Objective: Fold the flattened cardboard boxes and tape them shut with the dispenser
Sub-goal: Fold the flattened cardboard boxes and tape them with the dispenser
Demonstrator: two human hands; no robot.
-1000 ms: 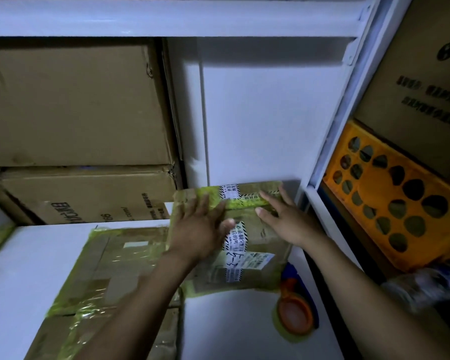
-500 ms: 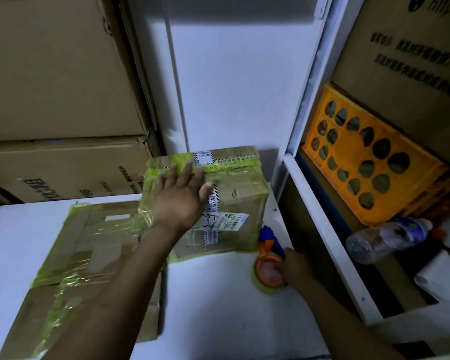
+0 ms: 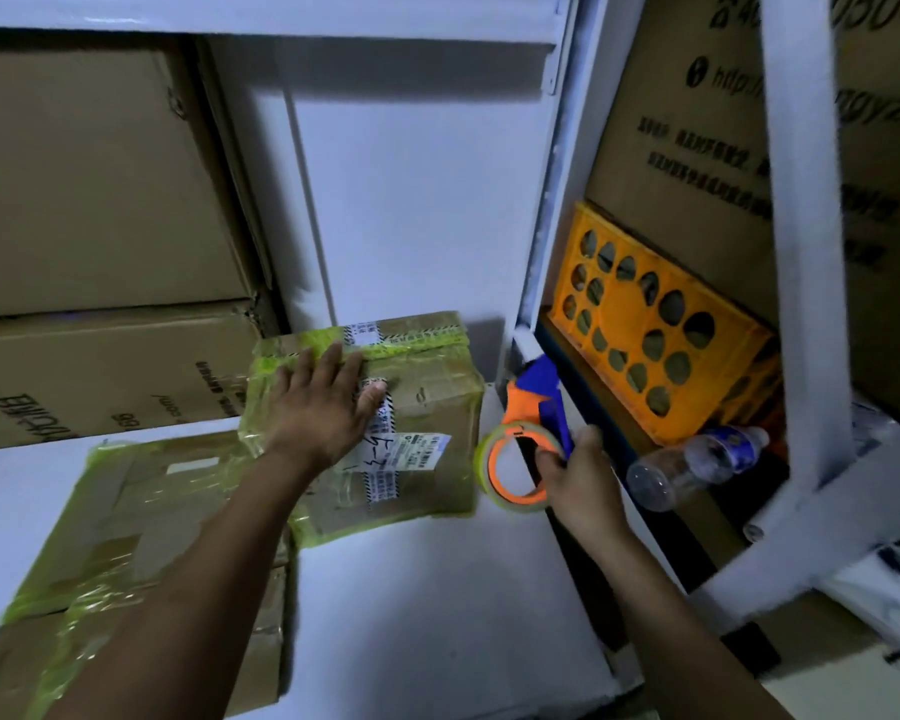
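Matt cardboard box (image 3: 427,402) wrapped in glossy tape; orange plastic dispenser (image 3: 528,413).

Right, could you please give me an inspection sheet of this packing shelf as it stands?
Surface: white shelf board, dimly lit.
Job's things: small taped box at the back; larger taped box to its left; tape dispenser to its right.
Clutter: plastic bottle lying on its side; orange crate behind it.
Hands: left hand flat on the small taped box; right hand grips the tape dispenser.
Cables: nothing seen.
Surroundings: stacked cartons at left; white rack frame at right.
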